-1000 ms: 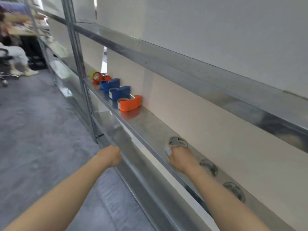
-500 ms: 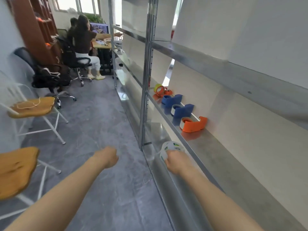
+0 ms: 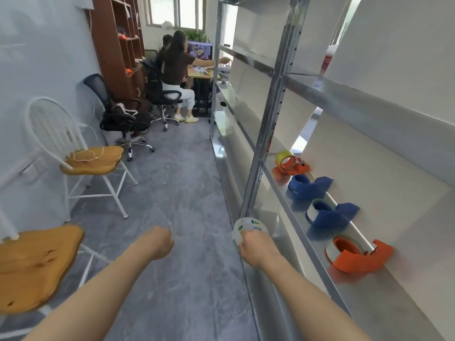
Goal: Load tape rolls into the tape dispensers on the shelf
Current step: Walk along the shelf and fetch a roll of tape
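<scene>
Metal shelf (image 3: 389, 306) on my right, orange dispenser (image 3: 357, 257) nearest. My right hand (image 3: 256, 247) grips the tape roll (image 3: 248, 227) just off the shelf's front edge. It's probably light, stiff and slick-sided, so I'd hold across the rim. Left hand (image 3: 157, 244) fisted, empty.

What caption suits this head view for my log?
Right hand holds a tape roll in front of the metal shelf, short of the nearest orange dispenser; left hand curled, empty.

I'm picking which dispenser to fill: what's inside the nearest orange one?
The nearest orange dispenser already holds a whitish tape roll around its orange hub. Its body hides the roll's lower right part.
</scene>
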